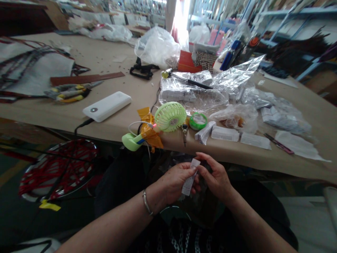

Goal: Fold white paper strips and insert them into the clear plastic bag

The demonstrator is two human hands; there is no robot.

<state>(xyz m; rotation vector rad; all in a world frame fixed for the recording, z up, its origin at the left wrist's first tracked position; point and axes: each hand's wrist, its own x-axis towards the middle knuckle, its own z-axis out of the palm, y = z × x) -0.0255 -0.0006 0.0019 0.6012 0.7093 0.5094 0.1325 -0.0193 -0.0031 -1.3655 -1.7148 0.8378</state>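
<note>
Workshop table (237, 154): off near edge, white label (187, 187) pinched btwn L hand (179, 179) thumb & fingers, long axis slanting fwd-R; R hand (217, 179) loosely curled by far end, hold unclear.

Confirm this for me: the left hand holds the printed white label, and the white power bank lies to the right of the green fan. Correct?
Not quite: the head view shows the white power bank to the left of the green fan. The left hand does hold the printed white label.
</note>
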